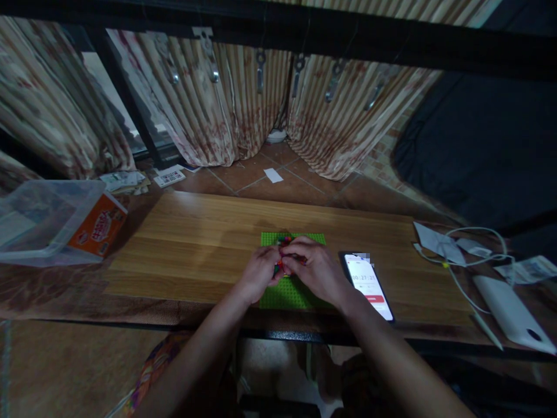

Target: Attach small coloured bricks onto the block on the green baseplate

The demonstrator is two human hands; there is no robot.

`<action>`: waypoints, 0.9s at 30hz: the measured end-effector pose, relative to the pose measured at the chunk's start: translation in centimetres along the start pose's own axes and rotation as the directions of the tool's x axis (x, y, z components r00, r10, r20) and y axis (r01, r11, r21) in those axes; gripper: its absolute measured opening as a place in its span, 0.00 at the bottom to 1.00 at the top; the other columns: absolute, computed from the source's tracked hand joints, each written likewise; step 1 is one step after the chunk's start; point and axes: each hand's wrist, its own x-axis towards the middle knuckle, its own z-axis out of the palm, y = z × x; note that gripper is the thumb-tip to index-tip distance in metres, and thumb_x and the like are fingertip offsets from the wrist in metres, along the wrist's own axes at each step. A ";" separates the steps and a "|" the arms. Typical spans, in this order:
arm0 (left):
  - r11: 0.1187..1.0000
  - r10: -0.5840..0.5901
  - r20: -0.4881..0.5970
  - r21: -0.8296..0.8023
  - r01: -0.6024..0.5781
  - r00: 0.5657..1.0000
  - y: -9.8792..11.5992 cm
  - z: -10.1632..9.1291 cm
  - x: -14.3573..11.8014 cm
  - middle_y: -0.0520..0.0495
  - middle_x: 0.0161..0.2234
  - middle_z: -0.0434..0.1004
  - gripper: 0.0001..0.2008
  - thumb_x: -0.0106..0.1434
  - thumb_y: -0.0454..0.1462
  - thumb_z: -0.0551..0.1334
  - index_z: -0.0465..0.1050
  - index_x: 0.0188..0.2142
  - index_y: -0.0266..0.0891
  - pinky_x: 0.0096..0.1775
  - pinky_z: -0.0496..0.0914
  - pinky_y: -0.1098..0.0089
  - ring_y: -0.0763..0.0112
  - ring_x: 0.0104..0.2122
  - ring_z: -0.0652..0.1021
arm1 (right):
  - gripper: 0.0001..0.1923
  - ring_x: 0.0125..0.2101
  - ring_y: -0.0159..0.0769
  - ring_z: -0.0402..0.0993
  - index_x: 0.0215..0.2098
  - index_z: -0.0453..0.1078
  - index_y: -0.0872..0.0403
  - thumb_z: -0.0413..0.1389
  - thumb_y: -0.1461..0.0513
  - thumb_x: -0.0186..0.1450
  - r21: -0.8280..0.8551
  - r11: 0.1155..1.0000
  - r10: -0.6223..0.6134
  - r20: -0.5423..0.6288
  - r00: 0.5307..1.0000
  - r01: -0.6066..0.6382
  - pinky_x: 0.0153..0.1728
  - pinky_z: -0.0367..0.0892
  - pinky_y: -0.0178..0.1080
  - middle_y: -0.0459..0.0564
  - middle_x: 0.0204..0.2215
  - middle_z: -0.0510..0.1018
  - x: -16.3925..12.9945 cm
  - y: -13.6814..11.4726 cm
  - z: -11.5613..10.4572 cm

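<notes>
A green studded baseplate (pixel 285 296) lies on the wooden board in front of me. Over its middle is a cluster of small toy bricks (pixel 285 239) in red, pink, green and other colours, largely covered by my fingers. From the left, my left hand (pixel 260 268) is closed around the near side of the cluster. My right hand (pixel 317 268) comes in from the right, thumb and fingers pinched together against the bricks. Both sets of fingertips meet there, so whatever the right one pinches is hidden.
A lit phone (pixel 368 285) showing a timer lies right of the baseplate on the wooden board (pixel 191 244). At the left stands a clear plastic bin (pixel 56 215) with an orange label. White cables (pixel 478 261) and a white power bank (pixel 513 310) are at the right.
</notes>
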 end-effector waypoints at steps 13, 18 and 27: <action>0.998 -0.048 -0.080 0.047 0.052 0.996 0.5 -0.9 0.3 0.54 0.16 0.65 0.07 0.51 0.36 0.57 0.72 0.27 0.36 0.17 0.48 0.76 0.80 0.13 0.59 | 0.05 0.32 0.35 0.76 0.35 0.74 0.51 0.56 0.63 0.63 0.111 0.982 0.164 -0.090 0.982 -0.154 0.35 0.68 0.37 0.45 0.31 0.80 -0.2 1.3 -0.6; 0.995 -0.039 -0.288 0.073 0.063 0.957 0.7 -2.0 1.1 0.54 0.17 0.65 0.09 0.50 0.34 0.55 0.72 0.30 0.35 0.18 0.51 0.77 0.79 0.15 0.61 | 0.08 0.37 0.37 0.78 0.39 0.76 0.50 0.55 0.61 0.65 0.078 0.987 0.152 -0.166 0.974 -0.141 0.40 0.69 0.39 0.47 0.37 0.82 -0.1 2.0 -0.4; 0.992 -0.084 -0.279 0.070 0.108 0.957 0.2 -1.4 1.1 0.56 0.16 0.65 0.13 0.53 0.33 0.54 0.74 0.36 0.36 0.19 0.53 0.76 0.77 0.15 0.62 | 0.07 0.47 0.44 0.69 0.36 0.79 0.47 0.57 0.61 0.64 -0.213 0.976 -0.115 -0.287 0.951 0.053 0.47 0.65 0.47 0.51 0.45 0.76 1.4 2.3 2.0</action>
